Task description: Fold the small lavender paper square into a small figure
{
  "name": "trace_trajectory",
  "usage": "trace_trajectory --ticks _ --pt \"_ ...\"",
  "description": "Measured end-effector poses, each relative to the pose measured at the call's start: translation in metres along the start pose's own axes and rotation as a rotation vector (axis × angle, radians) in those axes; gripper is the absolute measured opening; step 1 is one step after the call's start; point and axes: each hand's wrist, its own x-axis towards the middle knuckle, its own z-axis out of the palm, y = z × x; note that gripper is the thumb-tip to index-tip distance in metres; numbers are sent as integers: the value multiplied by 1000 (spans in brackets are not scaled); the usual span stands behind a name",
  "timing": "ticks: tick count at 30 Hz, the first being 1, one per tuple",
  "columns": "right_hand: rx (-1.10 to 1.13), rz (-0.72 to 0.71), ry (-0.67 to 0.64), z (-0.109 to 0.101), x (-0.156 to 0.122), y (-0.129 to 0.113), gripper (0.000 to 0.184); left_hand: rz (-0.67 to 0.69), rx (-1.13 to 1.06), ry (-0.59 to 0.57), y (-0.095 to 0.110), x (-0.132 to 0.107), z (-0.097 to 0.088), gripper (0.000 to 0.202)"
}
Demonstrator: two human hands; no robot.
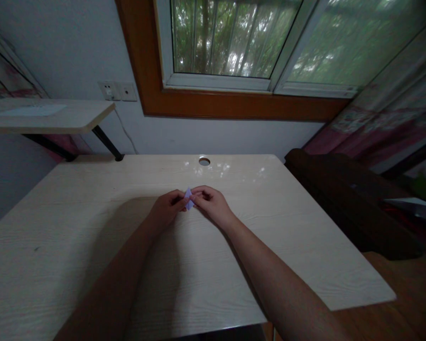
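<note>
Folded paper piece (188,198), pale lilac and pointed, sat pinched between the fingertips of the left hand (167,208) and right hand (210,203), both curled shut on it. Hands were low over the pale wood-grain desk (92,213) (matte, with a round cable hole (204,161) behind).

The desk (92,246) is pale wood-grain laminate, smooth with a faint sheen that catches window light near its round cable hole (204,161), while the small folded piece (188,198) pinched between both hands looks like thin matt lilac paper with crisp creases.
</note>
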Motion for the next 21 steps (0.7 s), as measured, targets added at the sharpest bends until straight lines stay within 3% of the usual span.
trace_trajectory --ticks 5,12,21 --pt "-18 -72 61 0 0 -3 23 -16 -24 24 2 0 1 26" --pt "-173 -130 29 -2 -2 -7 15 23 -190 120 5 0 0 29" --pt "-292 -255 52 -5 -1 -8 14 -5 -294 66 -4 1 1 34"
